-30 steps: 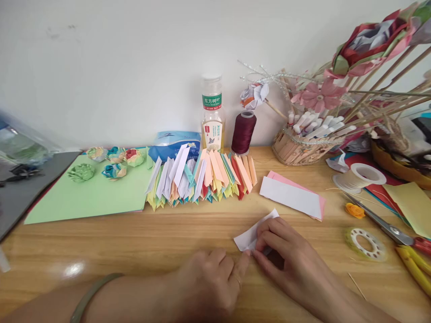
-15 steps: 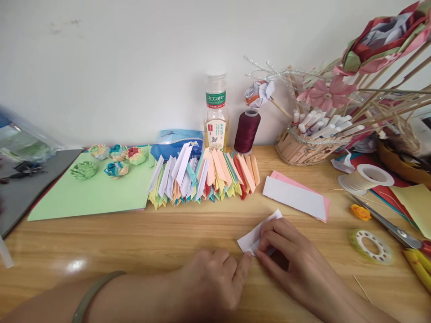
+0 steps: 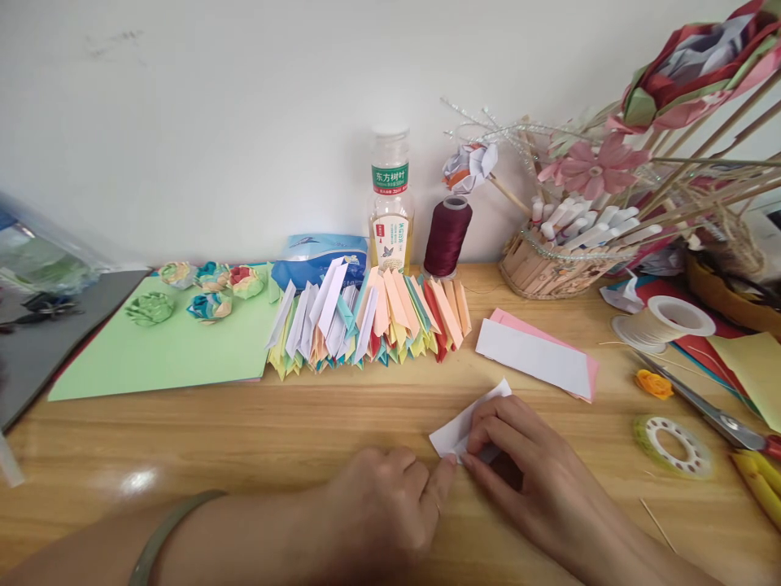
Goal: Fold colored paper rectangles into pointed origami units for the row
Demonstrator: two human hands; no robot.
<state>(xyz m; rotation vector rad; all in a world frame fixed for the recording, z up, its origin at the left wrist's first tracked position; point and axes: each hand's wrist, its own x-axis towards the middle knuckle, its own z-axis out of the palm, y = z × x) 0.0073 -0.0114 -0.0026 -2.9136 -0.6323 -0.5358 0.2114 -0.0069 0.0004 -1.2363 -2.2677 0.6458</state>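
Note:
A small white sheet of paper (image 3: 459,433) with a folded edge lies on the wooden table in front of me. My right hand (image 3: 528,464) is closed over its right part, thumb and fingers pinching the lower edge. My left hand (image 3: 390,505) has its fingers curled, and the index fingertip presses the paper's lower corner beside my right thumb. The left thumb is hidden. Beyond my hands are a white paper strip (image 3: 532,360) on top of pink paper (image 3: 593,378), and a row of folded paper pieces (image 3: 372,321) in several colours.
Several paper flowers (image 3: 211,305) rest on green sheets (image 3: 159,358) at left. Along the wall stand a bottle (image 3: 390,203), a dark red thread spool (image 3: 448,236) and a basket (image 3: 543,268) of pens. At right lie a tape roll (image 3: 699,456), scissors (image 3: 726,423) and a white spool (image 3: 662,321).
Almost nothing differs. Both hands stay on the white paper in the same place, and the view has shifted very slightly.

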